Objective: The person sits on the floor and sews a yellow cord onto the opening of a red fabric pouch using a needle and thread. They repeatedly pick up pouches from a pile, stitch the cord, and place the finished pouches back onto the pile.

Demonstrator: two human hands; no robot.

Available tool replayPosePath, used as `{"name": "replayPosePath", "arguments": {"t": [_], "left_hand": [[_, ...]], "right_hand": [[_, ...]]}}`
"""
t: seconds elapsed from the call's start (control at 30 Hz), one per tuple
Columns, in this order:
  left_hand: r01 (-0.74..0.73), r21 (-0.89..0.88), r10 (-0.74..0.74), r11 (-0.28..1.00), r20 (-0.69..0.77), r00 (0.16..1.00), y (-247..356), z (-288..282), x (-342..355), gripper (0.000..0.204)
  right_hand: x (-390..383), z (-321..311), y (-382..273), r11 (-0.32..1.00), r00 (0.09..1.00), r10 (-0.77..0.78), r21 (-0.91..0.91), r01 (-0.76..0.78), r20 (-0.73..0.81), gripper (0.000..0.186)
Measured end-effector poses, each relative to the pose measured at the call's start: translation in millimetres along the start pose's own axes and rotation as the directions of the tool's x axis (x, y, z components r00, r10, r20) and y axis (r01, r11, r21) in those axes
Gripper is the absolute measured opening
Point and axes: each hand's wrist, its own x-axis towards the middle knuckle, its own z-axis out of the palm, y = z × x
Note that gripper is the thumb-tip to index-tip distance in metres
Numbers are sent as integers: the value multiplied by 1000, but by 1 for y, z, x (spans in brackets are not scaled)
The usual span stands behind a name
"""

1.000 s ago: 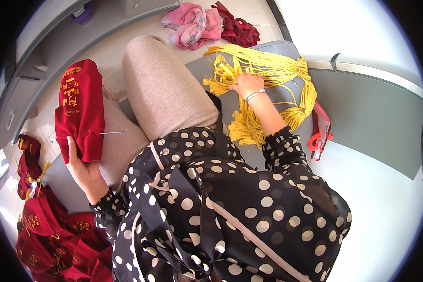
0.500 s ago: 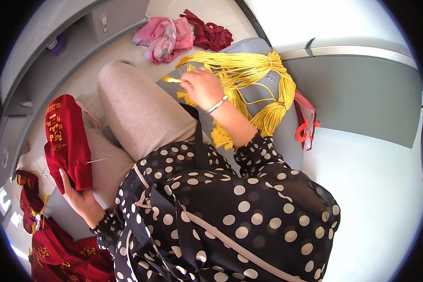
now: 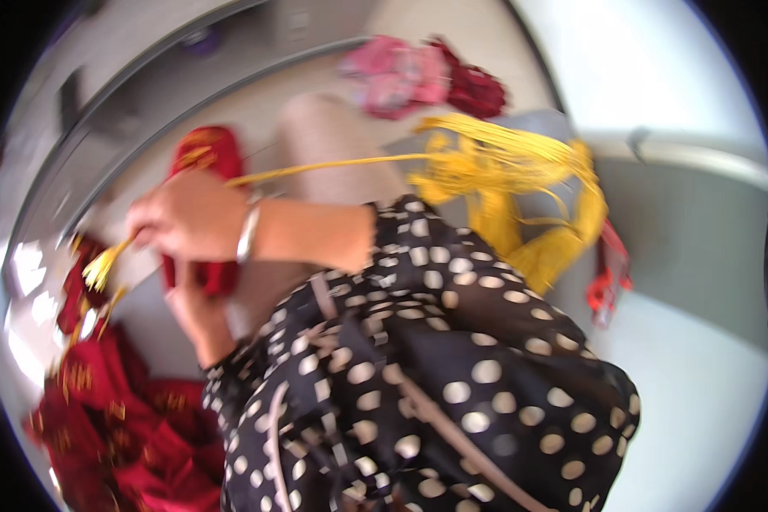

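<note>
The dark red cloth pouch (image 3: 224, 150), gold-printed and rounded at its far end, sits over at the left, blurred and partly covered across its middle. A yellow cord (image 3: 316, 167) stretches nearly straight across it — fringed tassel (image 3: 99, 270) out past its left side — from a thick hank of matching cords (image 3: 505, 138), looped on the grey surface (image 3: 542, 124) by its far right corner and bending back along the right edge.

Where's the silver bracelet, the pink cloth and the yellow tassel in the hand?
Silver bracelet (image 3: 248, 230), head view: middle of its band.
Pink cloth (image 3: 392, 77), head view: middle of its heap.
Yellow tassel (image 3: 100, 270), head view: its fringe.
</note>
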Motion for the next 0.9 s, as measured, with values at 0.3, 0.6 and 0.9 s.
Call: {"name": "replayPosePath", "arguments": {"t": [0.3,0.6,0.9], "left_hand": [[-82,-101,100,992,187,977,-3,16,-14,35],[-222,136,191,966,208,959,-15,11,-8,33],[-449,441,358,777,278,891,-28,3,1,20]], "right_hand": [[22,-7,22,973,971,213,72,-221,112,13],[-6,0,21,998,980,4,-61,9,199,14],[-4,17,25,914,977,-24,-391,108,214,15]]}}
